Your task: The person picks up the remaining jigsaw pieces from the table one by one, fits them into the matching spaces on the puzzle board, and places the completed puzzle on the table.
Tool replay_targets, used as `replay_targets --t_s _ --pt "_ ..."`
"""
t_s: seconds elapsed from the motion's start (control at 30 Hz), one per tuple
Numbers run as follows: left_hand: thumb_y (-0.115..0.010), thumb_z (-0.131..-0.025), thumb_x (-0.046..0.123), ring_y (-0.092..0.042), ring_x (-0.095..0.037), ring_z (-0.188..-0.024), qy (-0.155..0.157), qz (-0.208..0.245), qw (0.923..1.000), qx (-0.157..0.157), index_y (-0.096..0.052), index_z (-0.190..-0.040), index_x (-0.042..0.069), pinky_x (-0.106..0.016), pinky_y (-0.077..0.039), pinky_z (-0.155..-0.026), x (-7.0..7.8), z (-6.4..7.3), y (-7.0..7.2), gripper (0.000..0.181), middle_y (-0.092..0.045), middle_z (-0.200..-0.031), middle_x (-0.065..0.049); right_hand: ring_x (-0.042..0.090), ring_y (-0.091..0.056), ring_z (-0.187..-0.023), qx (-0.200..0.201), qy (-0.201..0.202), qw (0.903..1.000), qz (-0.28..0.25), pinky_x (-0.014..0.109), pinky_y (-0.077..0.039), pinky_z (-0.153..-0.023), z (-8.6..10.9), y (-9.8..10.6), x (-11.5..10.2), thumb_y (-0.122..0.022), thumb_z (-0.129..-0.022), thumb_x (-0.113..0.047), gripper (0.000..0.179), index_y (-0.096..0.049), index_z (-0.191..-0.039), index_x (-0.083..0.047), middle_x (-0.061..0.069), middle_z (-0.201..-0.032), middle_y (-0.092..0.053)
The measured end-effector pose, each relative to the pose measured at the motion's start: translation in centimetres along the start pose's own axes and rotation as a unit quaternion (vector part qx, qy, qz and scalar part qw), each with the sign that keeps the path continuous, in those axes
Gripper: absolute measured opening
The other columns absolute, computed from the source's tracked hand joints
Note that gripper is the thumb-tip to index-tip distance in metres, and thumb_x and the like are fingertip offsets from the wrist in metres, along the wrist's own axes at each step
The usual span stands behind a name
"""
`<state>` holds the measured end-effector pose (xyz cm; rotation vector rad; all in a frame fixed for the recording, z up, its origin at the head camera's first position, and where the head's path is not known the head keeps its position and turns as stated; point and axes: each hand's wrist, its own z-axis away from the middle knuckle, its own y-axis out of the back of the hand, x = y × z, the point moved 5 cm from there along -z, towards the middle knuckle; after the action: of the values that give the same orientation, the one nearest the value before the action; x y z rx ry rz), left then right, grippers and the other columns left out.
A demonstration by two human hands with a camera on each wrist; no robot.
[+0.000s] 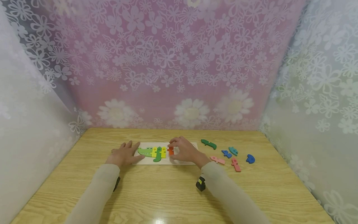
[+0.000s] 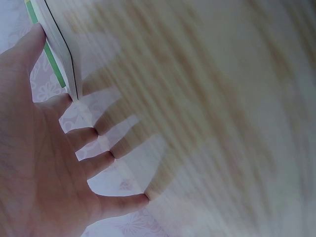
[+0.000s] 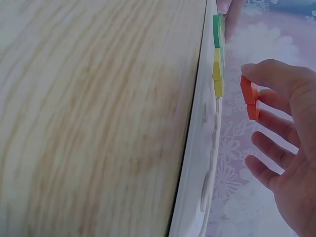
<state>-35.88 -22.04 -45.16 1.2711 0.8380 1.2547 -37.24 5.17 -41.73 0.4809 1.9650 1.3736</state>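
A pale wooden puzzle board lies on the table, with a green crocodile head piece, yellow pieces and a green leg piece set in its left half. My right hand pinches an orange-red puzzle piece between thumb and fingers. In the right wrist view that orange piece is held just off the board's face. At the board's left end my left hand rests with spread fingers, its thumb on the board's edge and the other fingertips on the table.
Loose pieces lie right of the board: a dark green one, a teal one, a small blue one, a round blue one, and two pink ones, a lighter one and a darker one. A flowered curtain hangs behind the table.
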Motion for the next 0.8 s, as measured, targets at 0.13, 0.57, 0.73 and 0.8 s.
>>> replay_targets --t_s 0.13,0.57,0.73,0.8 --pt "-0.042 -0.097 0.077 -0.02 -0.057 -0.154 0.002 0.004 1.0 0.002 -0.021 -0.167 0.023 -0.089 -0.026 -0.102 0.0 0.0 0.1 0.09 -0.019 -0.17 -0.026 0.033 -0.058 -0.12 0.001 0.002 1.0 0.003 0.052 -0.049 -0.105 -0.3 -0.2 0.0 -0.078 -0.09 -0.024 0.042 -0.074 -0.127 -0.005 0.013 -0.136 -0.066" --pt "-0.041 -0.097 0.078 -0.021 -0.057 -0.153 0.002 -0.003 1.0 -0.002 -0.022 -0.167 0.023 -0.089 -0.028 -0.1 0.0 -0.1 0.0 0.092 -0.021 -0.17 -0.026 0.033 -0.055 -0.118 -0.036 -0.012 0.999 0.025 0.049 -0.049 -0.101 -1.2 -1.4 0.3 -0.076 -0.093 -0.026 0.041 -0.073 -0.13 -0.007 0.013 -0.138 -0.064" --pt "-0.041 -0.097 0.078 -0.022 -0.058 -0.152 -0.001 -0.009 1.0 0.0 -0.022 -0.167 0.022 -0.089 -0.029 -0.099 0.0 -0.1 0.0 0.092 -0.021 -0.17 -0.027 0.033 -0.056 -0.117 -0.042 -0.008 0.9987 0.029 0.05 -0.05 -0.101 -1.4 -1.7 0.3 -0.077 -0.093 -0.025 0.041 -0.073 -0.129 -0.006 0.013 -0.137 -0.064" --pt "-0.04 -0.097 0.078 -0.022 -0.058 -0.152 -0.002 -0.012 0.9999 0.002 -0.021 -0.167 0.022 -0.089 -0.029 -0.099 0.0 -0.1 0.1 0.091 -0.021 -0.17 -0.027 0.033 -0.056 -0.117 -0.043 -0.007 0.9985 0.033 0.05 -0.05 -0.1 -1.5 -1.8 0.3 -0.077 -0.093 -0.026 0.041 -0.073 -0.13 -0.007 0.013 -0.137 -0.064"
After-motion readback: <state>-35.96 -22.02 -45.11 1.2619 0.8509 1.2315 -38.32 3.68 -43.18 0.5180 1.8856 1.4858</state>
